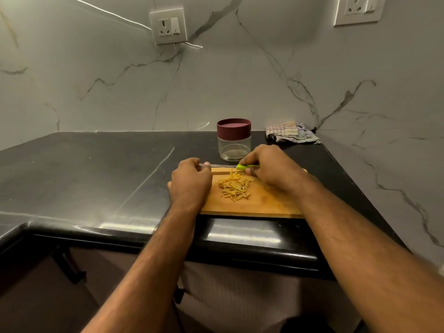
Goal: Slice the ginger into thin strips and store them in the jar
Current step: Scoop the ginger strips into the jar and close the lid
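A pile of thin yellow ginger strips lies in the middle of a wooden cutting board near the counter's front edge. A knife with a green handle lies level along the board's far edge. My right hand grips the green handle. My left hand sits at the board's left end, its fingertips pinching the blade's tip. Just behind the board stands a clear glass jar with a dark red lid on; it looks empty.
A crumpled checked cloth lies in the back right corner of the black counter. Marble walls close the back and right side, with sockets high up. The counter's front edge drops off just below the board.
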